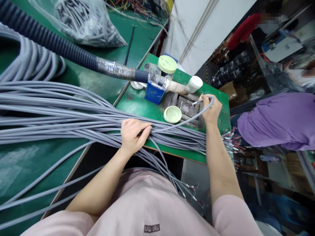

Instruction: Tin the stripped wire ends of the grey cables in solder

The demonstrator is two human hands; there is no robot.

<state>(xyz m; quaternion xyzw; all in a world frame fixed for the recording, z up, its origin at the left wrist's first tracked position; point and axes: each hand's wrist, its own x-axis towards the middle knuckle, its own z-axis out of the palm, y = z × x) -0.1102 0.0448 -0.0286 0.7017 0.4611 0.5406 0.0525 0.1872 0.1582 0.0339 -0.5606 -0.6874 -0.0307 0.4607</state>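
My right hand (212,109) is closed on a grey cable (192,118) near its end. The cable bends back in a loop, and its stripped tip with thin coloured wires points down at a small square metal pot (187,107). My left hand (135,133) rests on the bundle of grey cables (98,123), thumb and forefinger pinched where the same cable leaves the bundle. An open pale-green tub (172,114) sits just left of the pot. The nozzle of a dark ribbed hose (73,55) reaches over the pot from a blue block (154,92).
A white jar (195,84) and a tub with a yellow-green lid (167,64) stand behind the pot. On the green table (98,19) lies a plastic bag of cut cables (83,23). Stripped cable ends (233,141) overhang the right edge. A person in purple (278,121) is at the right.
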